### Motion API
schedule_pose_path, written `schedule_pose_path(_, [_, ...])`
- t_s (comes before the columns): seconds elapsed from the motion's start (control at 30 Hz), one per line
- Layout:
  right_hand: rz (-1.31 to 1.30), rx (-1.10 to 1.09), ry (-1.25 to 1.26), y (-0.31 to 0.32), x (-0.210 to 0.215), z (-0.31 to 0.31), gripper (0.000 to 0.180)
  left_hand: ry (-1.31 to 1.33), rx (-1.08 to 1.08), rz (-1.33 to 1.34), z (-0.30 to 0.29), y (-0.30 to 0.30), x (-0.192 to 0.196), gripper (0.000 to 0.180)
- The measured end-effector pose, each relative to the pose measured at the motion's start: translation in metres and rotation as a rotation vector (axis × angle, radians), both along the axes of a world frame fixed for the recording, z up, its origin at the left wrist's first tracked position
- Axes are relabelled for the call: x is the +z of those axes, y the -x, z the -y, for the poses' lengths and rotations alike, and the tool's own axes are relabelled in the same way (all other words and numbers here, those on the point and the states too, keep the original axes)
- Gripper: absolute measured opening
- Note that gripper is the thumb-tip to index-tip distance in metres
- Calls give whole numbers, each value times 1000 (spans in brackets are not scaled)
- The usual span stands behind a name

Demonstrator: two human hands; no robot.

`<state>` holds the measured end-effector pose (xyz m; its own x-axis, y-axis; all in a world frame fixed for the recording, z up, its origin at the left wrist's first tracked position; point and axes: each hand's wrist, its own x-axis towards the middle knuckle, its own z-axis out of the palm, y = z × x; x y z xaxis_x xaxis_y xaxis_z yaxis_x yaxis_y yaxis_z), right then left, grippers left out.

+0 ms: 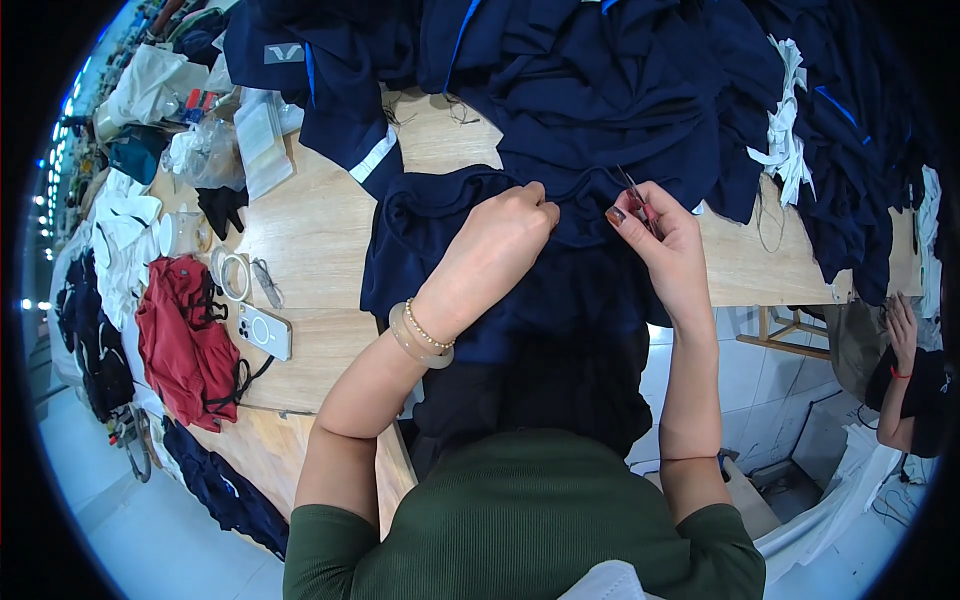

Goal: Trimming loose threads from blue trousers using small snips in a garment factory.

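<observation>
A navy garment lies bunched over the table's near edge and hangs down in front of me. My left hand, with two bracelets at the wrist, is closed in a pinch on this cloth near its upper folds; the fingertips are partly hidden. To its right, my right hand is closed around small thread snips with a reddish handle. The thin blades point up and away from me, over the cloth. A short distance separates the two hands.
More navy garments with blue trim are heaped across the far side. White cloth strips lie at the right. At left are a phone, a tape roll, a red garment and plastic bags. Another person's hand shows far right.
</observation>
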<state>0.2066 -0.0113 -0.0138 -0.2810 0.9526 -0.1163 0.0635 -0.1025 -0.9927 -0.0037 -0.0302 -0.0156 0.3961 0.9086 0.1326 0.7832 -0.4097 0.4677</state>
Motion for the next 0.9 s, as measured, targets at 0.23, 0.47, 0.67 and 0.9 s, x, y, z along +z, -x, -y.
schedule_pose_path(0.23, [3,41,31,-6,14,-7,23,17,124,210,2,5,1,9])
schedule_pose_path(0.47, [65,49,-13,-3,12,-9,26,-11,50,237,6,6,-1,8])
schedule_pose_path(0.67, [71,38,1,-2,10,-7,27,31,32,91,6,6,-3,9])
schedule_pose_path(0.9, [60,30,-6,-4,9,-6,26,56,14,51,5,5,-3,9])
